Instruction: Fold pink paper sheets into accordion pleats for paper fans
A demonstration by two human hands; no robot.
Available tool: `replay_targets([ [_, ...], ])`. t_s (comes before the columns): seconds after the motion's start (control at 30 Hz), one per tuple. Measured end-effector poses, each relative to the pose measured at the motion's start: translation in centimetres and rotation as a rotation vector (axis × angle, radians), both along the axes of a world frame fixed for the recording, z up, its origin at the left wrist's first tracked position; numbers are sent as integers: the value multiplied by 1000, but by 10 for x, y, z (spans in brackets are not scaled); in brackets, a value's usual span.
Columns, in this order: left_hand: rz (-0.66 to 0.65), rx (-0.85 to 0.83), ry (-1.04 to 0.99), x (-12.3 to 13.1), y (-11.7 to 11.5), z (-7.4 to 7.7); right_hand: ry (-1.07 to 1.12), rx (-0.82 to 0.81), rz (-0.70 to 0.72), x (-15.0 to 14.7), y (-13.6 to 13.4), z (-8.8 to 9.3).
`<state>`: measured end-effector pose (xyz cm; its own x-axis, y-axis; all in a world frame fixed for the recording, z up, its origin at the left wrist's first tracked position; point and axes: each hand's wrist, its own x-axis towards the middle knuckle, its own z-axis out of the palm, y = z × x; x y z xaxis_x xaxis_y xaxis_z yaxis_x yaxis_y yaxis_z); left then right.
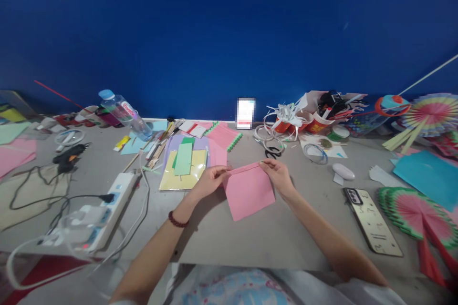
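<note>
A pink sheet of paper (248,191) lies on the grey table (250,238) in front of me, its far edge folded over. My left hand (209,181) pinches the sheet's far left corner, fingers closed on it. At the far right corner my right hand (279,176) pinches the same folded edge. A dark bead bracelet (178,220) sits on my left wrist.
Left: a white power strip (107,209) with cables, a black glue gun (67,155), a water bottle (123,113). A stack of coloured paper (184,164) and black scissors (272,152) lie beyond. Right: a phone (372,220), folded paper fans (411,209), blue paper (429,174), red cups (311,124).
</note>
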<state>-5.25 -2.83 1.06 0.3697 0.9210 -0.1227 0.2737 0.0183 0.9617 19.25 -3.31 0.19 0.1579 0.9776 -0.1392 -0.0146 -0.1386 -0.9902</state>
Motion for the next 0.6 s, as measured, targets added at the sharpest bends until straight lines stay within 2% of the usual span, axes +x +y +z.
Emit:
replay_targets([
  [0.1,-27,198,158,2,-8,16,-92,111,3,0,-8,15],
  [0.17,-19,417,242,8,-15,32,-267,317,63,-2,-16,30],
  [0.27,-28,718,189,20,-25,56,-439,674,133,-7,-26,54],
  [0.37,-17,905,97,32,-28,73,-496,912,179,-13,-33,76],
  [0.47,-35,964,22,37,-26,87,-499,992,173,-16,-37,91],
  [0.6,-52,918,-44,36,-25,105,-449,878,135,-17,-41,107],
])
